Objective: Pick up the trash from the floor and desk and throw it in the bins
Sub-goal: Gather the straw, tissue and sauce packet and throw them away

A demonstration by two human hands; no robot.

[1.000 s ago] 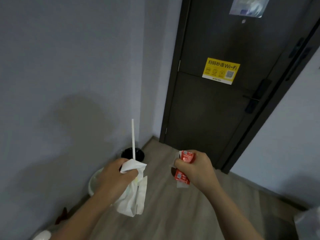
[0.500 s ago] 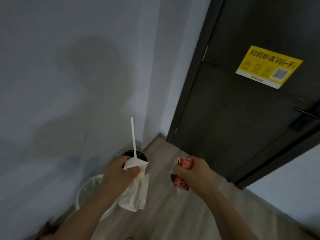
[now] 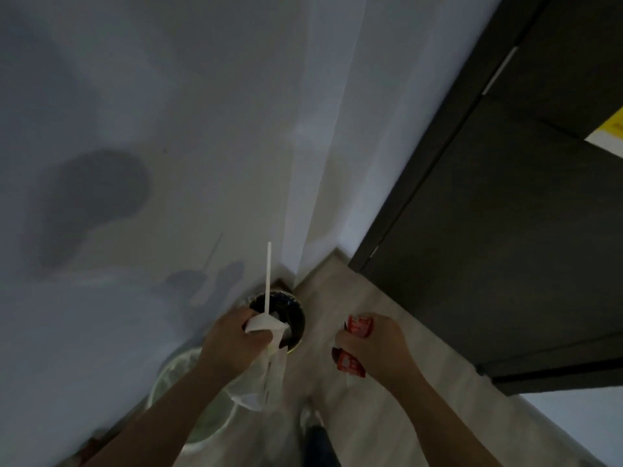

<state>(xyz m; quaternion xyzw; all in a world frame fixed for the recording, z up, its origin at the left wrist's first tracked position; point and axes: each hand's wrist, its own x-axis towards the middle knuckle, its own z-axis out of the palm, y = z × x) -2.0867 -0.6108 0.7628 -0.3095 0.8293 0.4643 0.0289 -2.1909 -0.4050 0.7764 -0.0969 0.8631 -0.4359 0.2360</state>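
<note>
The left hand (image 3: pixel 236 342) grips napkins (image 3: pixel 266 375) and a straw (image 3: pixel 268 278), the right hand (image 3: pixel 371 348) red packets (image 3: pixel 350 362); nothing is yet dropped into the bins (image 3: pixel 286 305) in the floor corner.

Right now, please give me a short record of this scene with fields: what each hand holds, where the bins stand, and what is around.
left hand: grips white paper and a white straw that points up
right hand: grips red packets
dark bin: on the floor in the corner, just beyond the left hand
pale bin: by the wall, nearer, partly hidden by the left forearm
door: dark, on the right
task state: trash in both hands, not yet dropped
</note>
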